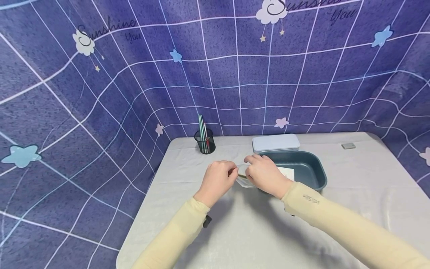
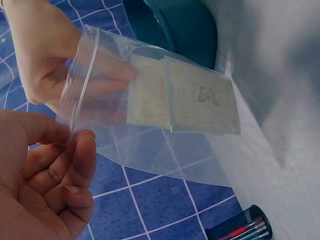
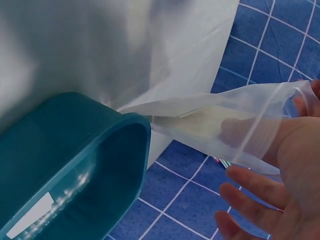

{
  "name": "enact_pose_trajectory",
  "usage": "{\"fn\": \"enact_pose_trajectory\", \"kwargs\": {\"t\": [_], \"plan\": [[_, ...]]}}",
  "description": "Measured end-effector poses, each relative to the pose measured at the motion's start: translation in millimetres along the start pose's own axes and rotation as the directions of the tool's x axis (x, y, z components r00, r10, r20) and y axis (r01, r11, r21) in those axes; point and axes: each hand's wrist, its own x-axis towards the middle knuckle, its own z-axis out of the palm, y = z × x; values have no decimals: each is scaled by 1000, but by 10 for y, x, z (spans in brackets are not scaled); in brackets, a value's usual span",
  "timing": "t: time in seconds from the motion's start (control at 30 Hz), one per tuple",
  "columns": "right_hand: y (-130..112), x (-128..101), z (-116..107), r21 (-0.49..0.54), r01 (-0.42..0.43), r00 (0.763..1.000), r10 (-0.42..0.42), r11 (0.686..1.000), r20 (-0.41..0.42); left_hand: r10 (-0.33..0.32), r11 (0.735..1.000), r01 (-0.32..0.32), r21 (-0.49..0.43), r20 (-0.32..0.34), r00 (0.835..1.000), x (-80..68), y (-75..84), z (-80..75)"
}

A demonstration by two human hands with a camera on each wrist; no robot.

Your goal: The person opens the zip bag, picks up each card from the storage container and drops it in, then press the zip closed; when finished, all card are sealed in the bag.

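A clear zip bag (image 2: 150,155) spans the space between both hands, with pale flat squares (image 2: 202,97) inside; the front one bears a small dark mark. My left hand (image 1: 218,179) pinches the bag's zip edge between thumb and fingertips. My right hand (image 1: 267,173) reaches in at the bag's mouth, thumb and finger meeting at the near edge of a pale square, as the left wrist view shows through the plastic. Its other fingers (image 3: 255,200) fan outside the bag in the right wrist view.
Beside the right hand is a dark teal bin (image 1: 314,168) with a white printed piece (image 1: 286,173) at its near side. A pale case (image 1: 276,143) lies behind it. A black mesh cup (image 1: 206,145) holds pencils at the back left; a small grey block (image 1: 348,146) lies far right.
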Motion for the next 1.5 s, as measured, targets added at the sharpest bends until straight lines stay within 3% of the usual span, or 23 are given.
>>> {"fn": "enact_pose_trajectory", "kwargs": {"t": [0.37, 0.83, 1.23, 1.5], "plan": [[8, -9, 27, -20, 18, 1000, -17, 1000, 18, 0, 1000, 0, 2, -11, 1000, -1, -4, 8], [-15, -47, -40, 27, 26, 1000, -26, 999, 1, 4, 1000, -4, 5, -15, 1000, -11, -7, 15], [-88, -106, -279, 120, 68, 988, -50, 990, -144, 9, 1000, -9, 6, -17, 1000, -24, -39, 12], [42, -142, -417, 127, 57, 977, -30, 990, -209, 4, 1000, -4, -6, -18, 1000, -24, -29, 10]]}}
